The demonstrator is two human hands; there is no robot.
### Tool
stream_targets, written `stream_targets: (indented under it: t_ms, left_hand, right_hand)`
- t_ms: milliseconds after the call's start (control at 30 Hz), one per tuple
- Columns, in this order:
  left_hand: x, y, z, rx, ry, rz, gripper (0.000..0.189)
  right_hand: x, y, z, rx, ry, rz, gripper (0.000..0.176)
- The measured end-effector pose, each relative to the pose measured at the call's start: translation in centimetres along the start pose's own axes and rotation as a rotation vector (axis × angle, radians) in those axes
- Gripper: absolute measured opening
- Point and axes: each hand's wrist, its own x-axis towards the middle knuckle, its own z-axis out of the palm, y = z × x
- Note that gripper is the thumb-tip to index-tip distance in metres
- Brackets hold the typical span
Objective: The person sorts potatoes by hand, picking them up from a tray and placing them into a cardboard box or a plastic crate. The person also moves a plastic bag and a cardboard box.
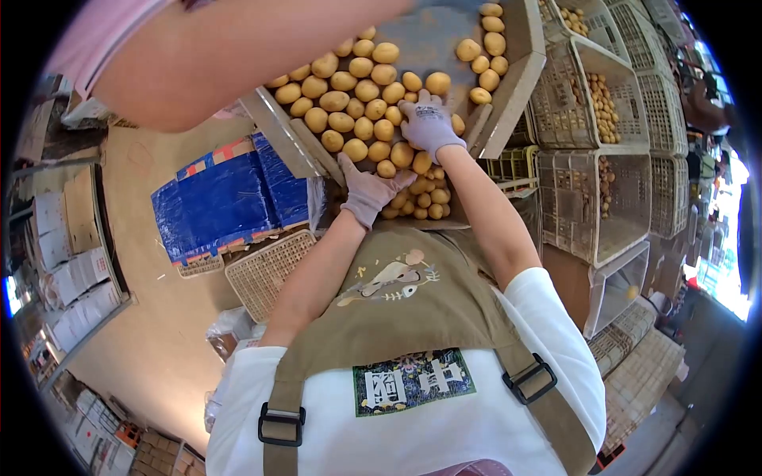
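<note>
Small yellow potatoes [363, 109] lie spread over a grey sorting tray [421, 44] with raised side boards. My left hand [371, 193], in a pale glove, rests at the tray's near end, thumb apart from the fingers and touching the lowest potatoes. To its upper right, my right hand [431, 125], in a light lavender glove, lies palm down among potatoes, with its fingers spread. Both hands look open, though their palms are hidden. Below the tray's end, more potatoes [421, 200] are heaped in a container close against my apron [397, 293].
Another person's bare forearm [262, 59] crosses the tray's upper left. Stacked plastic crates [556, 95], some holding potatoes, stand on the right. On the left are a blue-wrapped box [218, 202], a beige crate [266, 270] and shelves of white boxes [75, 278].
</note>
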Motion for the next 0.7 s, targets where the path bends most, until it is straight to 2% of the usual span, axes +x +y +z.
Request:
stream_targets:
  t_ms: [33,67,133,167,200,233,267,300,333,367,400,467,500,567,600,633,700]
  left_hand:
    - [-0.1,0.1,0.0,0.006,-0.014,-0.004,0.119]
    - [-0.1,0.1,0.0,0.011,-0.028,-0.009,0.118]
    - [-0.3,0.1,-0.2,0.058,-0.044,0.024,0.114]
    - [-0.2,0.2,-0.1,0.084,-0.054,0.041,0.112]
    - [-0.1,0.2,-0.1,0.107,-0.063,0.059,0.111]
    - [0.0,0.1,-0.4,0.113,-0.120,0.062,0.113]
    - [-0.1,0.2,-0.2,0.121,-0.107,0.070,0.114]
    - [-0.1,0.1,0.2,0.132,-0.095,0.075,0.116]
    - [-0.1,0.0,0.4,0.145,-0.079,0.077,0.118]
    - [-0.1,-0.2,0.4,0.132,-0.066,0.078,0.120]
    - [0.0,-0.4,0.4,0.123,-0.053,0.076,0.122]
    - [0.5,-0.6,0.5,0.113,-0.020,0.071,0.125]
    - [0.5,-0.6,0.4,0.111,0.005,0.066,0.126]
    - [0.7,-0.2,0.2,0.084,0.070,0.051,0.128]
    - [0.8,0.0,-0.2,0.063,0.059,0.030,0.127]
    - [1.1,0.3,-0.6,0.039,0.043,0.012,0.126]
    - [0.7,0.5,-0.6,0.008,0.033,0.005,0.123]
  right_hand:
    - [0.8,-0.4,-0.1,-0.042,-0.086,0.042,0.026]
    - [1.4,-0.1,-0.1,0.000,-0.081,0.043,0.025]
    - [0.8,2.0,1.4,0.179,0.114,-0.034,0.032]
    - [-0.7,2.5,0.1,0.284,0.336,-0.080,0.026]
    - [-2.2,4.0,-1.6,0.372,0.418,-0.165,0.029]
    - [-4.6,5.3,-4.4,0.360,0.495,-0.165,0.033]
    - [-7.4,9.8,-3.7,0.142,0.605,-0.086,0.035]
    - [-10.2,14.2,-5.1,-0.088,0.594,0.110,0.035]
    - [-12.5,17.8,-6.5,0.137,0.844,0.277,0.036]
    - [-15.4,19.5,-8.4,-0.211,0.820,0.725,0.040]
    - [-15.7,18.2,-11.6,-0.150,0.763,1.028,0.041]
    - [-14.3,17.3,-11.0,-0.066,0.989,0.610,0.038]
    - [-12.1,14.8,-9.8,0.331,0.870,0.531,0.038]
    - [-6.9,9.8,-7.1,0.169,0.265,0.374,0.030]
    - [-4.0,5.5,-6.7,0.335,0.323,0.201,0.028]
    - [-1.4,3.2,-4.5,0.473,0.348,0.025,0.033]
    - [3.1,-1.0,-2.8,0.311,0.164,-0.027,0.043]
